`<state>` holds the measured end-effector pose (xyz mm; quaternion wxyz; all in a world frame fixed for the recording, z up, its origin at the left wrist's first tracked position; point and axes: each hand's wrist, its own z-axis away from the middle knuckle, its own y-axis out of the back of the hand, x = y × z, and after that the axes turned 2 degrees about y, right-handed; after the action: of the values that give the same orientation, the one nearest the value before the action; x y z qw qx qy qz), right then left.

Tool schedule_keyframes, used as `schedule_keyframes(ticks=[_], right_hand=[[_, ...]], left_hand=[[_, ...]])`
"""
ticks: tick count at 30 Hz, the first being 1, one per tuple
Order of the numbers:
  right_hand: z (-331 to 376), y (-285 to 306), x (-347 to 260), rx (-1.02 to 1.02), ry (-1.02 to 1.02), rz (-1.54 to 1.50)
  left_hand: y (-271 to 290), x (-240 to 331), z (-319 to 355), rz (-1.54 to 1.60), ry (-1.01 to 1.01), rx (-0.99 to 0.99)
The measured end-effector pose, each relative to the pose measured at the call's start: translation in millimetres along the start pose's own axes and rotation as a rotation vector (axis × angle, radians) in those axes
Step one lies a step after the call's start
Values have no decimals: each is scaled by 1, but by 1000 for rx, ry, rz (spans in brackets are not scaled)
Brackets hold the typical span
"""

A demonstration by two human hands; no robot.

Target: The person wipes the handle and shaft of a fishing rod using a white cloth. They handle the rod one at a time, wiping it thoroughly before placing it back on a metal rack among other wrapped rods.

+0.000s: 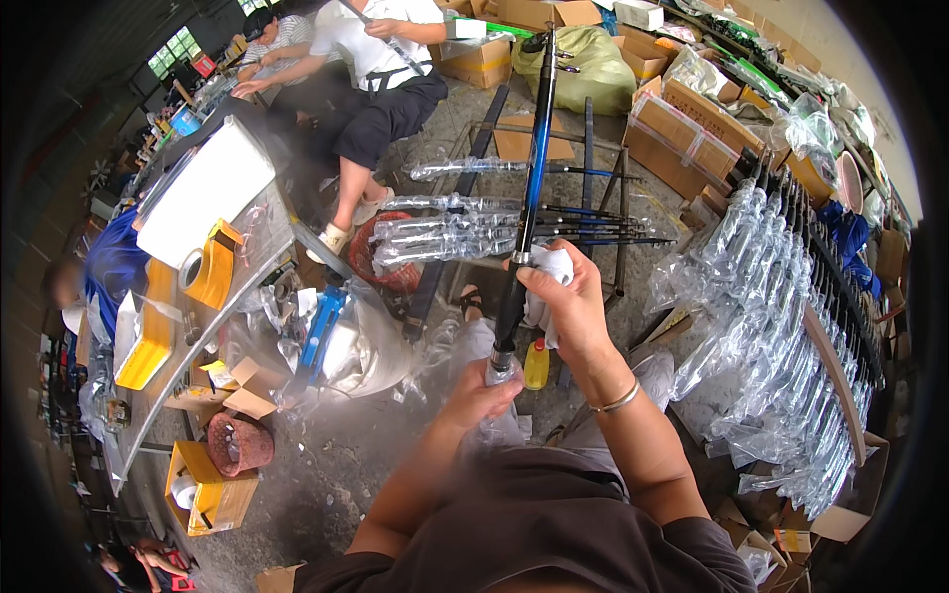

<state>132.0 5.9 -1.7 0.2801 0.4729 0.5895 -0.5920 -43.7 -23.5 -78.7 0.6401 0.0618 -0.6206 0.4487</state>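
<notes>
A telescopic fishing rod (537,168), black with a glossy blue section, stands nearly upright in front of me. My left hand (479,398) is closed round its butt end, where some clear plastic shows between the fingers. Higher up, my right hand (570,306) grips the rod with its thumb on the shaft and a white cloth (552,265) bunched against it. Behind the rod, several fishing rods in clear plastic sleeves (445,232) lie across a low metal stand (474,148). A yellow bottle (536,365) stands on the floor just beyond my hands.
Many sleeved rods (771,336) lean in a row at the right. Cardboard boxes (682,128) and a green sack (583,74) fill the back. At the left stands a table (213,321) with tape rolls (206,272). A co-worker (381,59) sits beyond it holding a rod.
</notes>
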Motion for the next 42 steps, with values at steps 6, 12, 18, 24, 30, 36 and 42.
schedule_keyframes(ticks=[6, 12, 18, 24, 30, 36, 42], right_hand=[[1, 0, -22, -162, -152, -158], [-1, 6, -20, -206, -193, -277], [0, 3, -19, -183, -207, -339], [-2, 6, -18, -176, -218, -322], [-1, 9, -18, -158, -190, -265], [6, 8, -22, -110, -106, -129], [11, 5, -26, -96, -103, -134]], left_hand=[[8, 2, 2, 79, 65, -89], [20, -7, -7, 249, 92, -308], [25, -12, -12, 309, 78, -451], [27, -15, -15, 342, 81, -503], [24, -14, -15, 318, 88, -465], [13, -6, -9, 200, 123, -232], [2, -3, -4, 70, 76, -82]])
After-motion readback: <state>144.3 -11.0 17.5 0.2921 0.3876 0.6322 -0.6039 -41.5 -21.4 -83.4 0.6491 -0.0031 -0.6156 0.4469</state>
